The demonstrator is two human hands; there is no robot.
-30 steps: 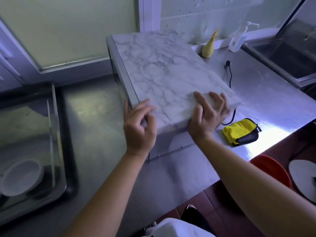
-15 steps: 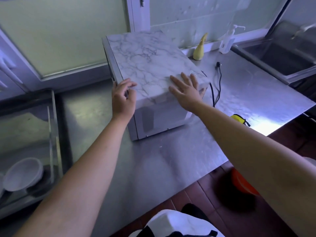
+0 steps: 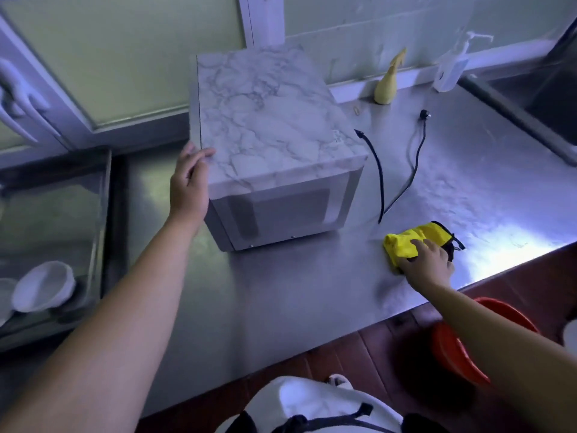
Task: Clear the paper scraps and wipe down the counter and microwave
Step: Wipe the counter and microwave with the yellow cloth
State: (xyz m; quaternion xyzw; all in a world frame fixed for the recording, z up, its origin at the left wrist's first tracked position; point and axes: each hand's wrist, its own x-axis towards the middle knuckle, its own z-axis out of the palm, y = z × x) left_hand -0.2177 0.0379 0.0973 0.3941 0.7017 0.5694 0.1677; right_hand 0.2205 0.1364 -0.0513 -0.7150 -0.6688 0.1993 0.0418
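The microwave [image 3: 274, 126], covered in marble-pattern film, stands on the steel counter [image 3: 281, 292] with its grey side panel towards me. My left hand [image 3: 189, 182] rests against its near left corner, thumb on the top edge. A crumpled yellow cloth [image 3: 406, 240] with black trim lies near the counter's front right edge. My right hand [image 3: 427, 260] is on it, fingers bent over the fabric and gripping it. I see no paper scraps.
The microwave's black cord [image 3: 379, 182] and plug [image 3: 424, 114] lie loose to its right. A yellow bottle [image 3: 387, 85] and soap dispenser [image 3: 449, 70] stand by the wall, a sink [image 3: 530, 89] far right. A dish tray [image 3: 106, 214] holds a white bowl [image 3: 43, 285]. A red basin [image 3: 452, 348] sits on the floor.
My right hand left the microwave's top and dropped to the yellow cloth. My left hand stays at the microwave's left corner. The view has pulled back from the microwave.
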